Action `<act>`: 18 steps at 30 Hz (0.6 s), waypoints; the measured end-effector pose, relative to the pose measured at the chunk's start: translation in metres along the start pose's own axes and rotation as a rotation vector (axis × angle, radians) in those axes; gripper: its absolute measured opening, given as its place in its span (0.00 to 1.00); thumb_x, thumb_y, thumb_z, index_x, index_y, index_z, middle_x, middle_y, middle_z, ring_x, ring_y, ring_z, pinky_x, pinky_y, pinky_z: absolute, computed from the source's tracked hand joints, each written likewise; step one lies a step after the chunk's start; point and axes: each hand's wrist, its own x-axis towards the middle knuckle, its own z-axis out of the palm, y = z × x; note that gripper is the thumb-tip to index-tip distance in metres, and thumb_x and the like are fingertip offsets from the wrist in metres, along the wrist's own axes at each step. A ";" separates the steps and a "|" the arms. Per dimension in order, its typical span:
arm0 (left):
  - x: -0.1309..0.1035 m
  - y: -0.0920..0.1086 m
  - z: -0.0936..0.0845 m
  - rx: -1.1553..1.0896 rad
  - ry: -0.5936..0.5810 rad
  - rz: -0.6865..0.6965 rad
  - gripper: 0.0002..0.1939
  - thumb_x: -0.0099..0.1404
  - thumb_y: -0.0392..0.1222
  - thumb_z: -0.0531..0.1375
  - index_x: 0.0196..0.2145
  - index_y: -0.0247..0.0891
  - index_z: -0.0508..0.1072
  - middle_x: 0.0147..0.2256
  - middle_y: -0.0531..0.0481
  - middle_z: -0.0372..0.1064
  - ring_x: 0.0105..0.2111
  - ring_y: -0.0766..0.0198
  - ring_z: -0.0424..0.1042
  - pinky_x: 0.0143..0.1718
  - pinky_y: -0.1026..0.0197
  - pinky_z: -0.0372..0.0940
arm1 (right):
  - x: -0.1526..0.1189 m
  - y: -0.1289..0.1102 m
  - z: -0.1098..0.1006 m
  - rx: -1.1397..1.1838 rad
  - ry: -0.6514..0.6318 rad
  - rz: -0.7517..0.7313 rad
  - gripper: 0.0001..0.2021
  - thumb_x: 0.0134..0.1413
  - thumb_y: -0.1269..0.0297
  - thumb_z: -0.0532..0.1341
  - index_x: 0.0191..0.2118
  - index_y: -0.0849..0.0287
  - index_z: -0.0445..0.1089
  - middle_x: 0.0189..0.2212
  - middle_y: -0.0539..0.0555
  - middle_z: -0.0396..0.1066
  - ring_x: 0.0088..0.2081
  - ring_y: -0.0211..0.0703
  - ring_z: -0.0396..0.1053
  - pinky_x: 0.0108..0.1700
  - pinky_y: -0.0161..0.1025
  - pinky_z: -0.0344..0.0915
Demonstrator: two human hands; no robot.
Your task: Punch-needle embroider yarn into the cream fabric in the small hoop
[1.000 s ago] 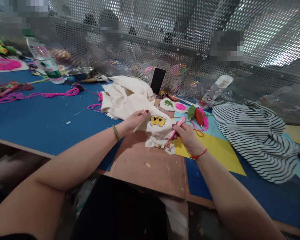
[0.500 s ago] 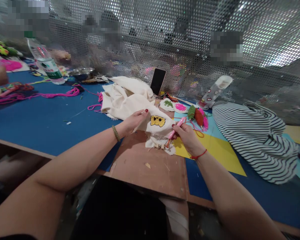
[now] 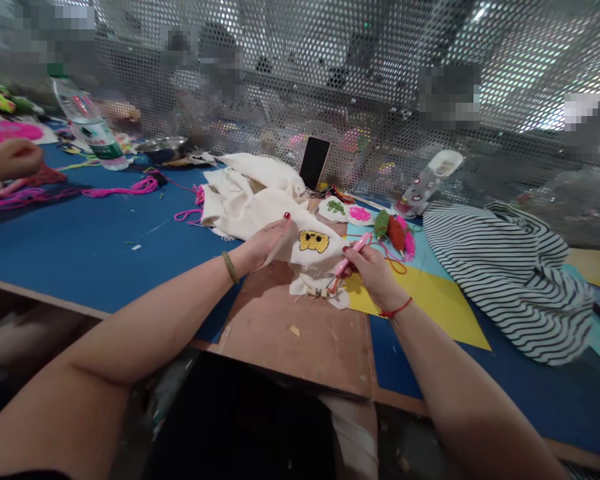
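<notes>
While the cloth (image 3: 260,207) is pinched in the left hand (image 3: 267,241) near the surface's (image 3: 90,247) front edge, a pink tool (image 3: 347,259) is clenched in the right hand (image 3: 375,273), its tip set at the cloth's frayed edge just right of a yellow patch (image 3: 314,241). Yarn (image 3: 395,233) lies just behind.

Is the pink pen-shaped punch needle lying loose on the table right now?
No, the right hand grips the pink pen-shaped punch needle, its tip against the cream cloth with a yellow stitched patch.
</notes>
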 end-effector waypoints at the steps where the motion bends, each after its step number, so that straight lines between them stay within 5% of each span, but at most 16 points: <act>1: 0.000 0.000 0.000 0.003 -0.001 0.006 0.15 0.70 0.46 0.53 0.39 0.37 0.76 0.43 0.45 0.76 0.48 0.59 0.72 0.50 0.61 0.66 | 0.000 0.000 0.000 0.008 -0.003 0.001 0.18 0.42 0.48 0.66 0.20 0.56 0.64 0.16 0.52 0.72 0.18 0.36 0.65 0.23 0.34 0.64; 9: 0.003 -0.003 -0.003 0.063 0.002 0.065 0.14 0.69 0.47 0.54 0.42 0.40 0.77 0.51 0.46 0.74 0.56 0.59 0.68 0.57 0.61 0.62 | 0.001 0.000 0.002 0.039 -0.040 0.011 0.21 0.40 0.44 0.68 0.20 0.56 0.64 0.17 0.53 0.74 0.19 0.36 0.66 0.23 0.34 0.64; 18: 0.011 -0.014 -0.010 0.060 -0.034 0.117 0.15 0.69 0.49 0.55 0.42 0.40 0.78 0.48 0.47 0.75 0.55 0.59 0.68 0.56 0.62 0.64 | 0.001 0.001 0.000 -0.003 -0.050 -0.008 0.21 0.42 0.43 0.66 0.21 0.56 0.64 0.15 0.52 0.71 0.20 0.38 0.68 0.25 0.35 0.66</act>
